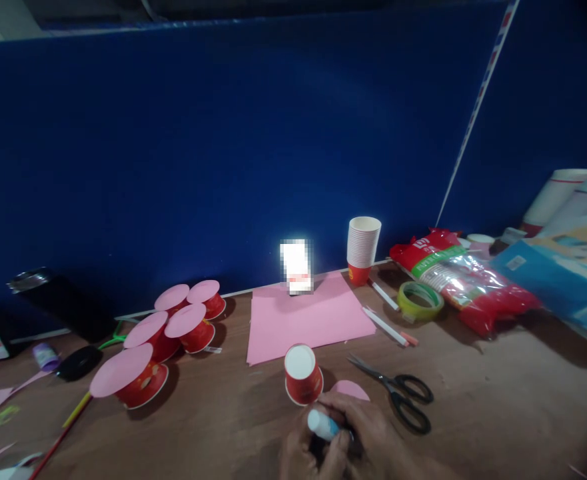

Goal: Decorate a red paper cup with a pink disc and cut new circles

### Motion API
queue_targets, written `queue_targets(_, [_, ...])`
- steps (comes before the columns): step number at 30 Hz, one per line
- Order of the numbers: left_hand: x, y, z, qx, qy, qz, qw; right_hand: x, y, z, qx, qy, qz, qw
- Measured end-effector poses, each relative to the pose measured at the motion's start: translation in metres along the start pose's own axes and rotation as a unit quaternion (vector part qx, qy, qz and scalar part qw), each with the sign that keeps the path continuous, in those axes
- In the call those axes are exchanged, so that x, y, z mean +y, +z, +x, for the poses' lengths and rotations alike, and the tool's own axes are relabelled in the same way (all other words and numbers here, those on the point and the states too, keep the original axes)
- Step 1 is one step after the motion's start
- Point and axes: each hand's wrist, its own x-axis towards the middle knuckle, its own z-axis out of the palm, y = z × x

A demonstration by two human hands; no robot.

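A white and light-blue glue stick [324,425] is held low in the middle of the view, with its white end up and to the left. My left hand [296,448] closes round it from the left, and my right hand [366,421] curls over it from the right; the hands partly hide it. Just beyond them an upside-down red paper cup [304,387] stands on the table, its pale base up. Partly covered by my right hand lies a pink paper circle [353,388]. Black-handled scissors [397,390] rest open to the right.
Pink sheets [308,320] lie behind the cup, below a blurred phone [298,267]. Several red cups topped with pink circles [123,370] stand left. Stacked cups [362,247], markers [386,327], green tape [420,302] and a red packet [466,280] are right. A blue partition [223,147] closes the back.
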Motion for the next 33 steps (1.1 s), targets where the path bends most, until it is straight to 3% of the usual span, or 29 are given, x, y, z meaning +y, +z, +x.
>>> queue_targets(6, [-0.007, -0.001, 0.000, -0.002, -0.006, 0.013, 1.000, 0.001, 0.001, -0.002, -0.011, 0.033, 0.008, 0.999])
queue_targets(20, [-0.003, -0.001, 0.002, -0.019, 0.000, 0.009, 1.000, 0.005, 0.002, -0.001, -0.005, -0.002, 0.005, 1.000])
queue_targets(33, [-0.014, 0.000, 0.001, -0.029, 0.024, 0.014, 0.999, 0.003, 0.004, -0.004, 0.012, 0.022, -0.020, 0.999])
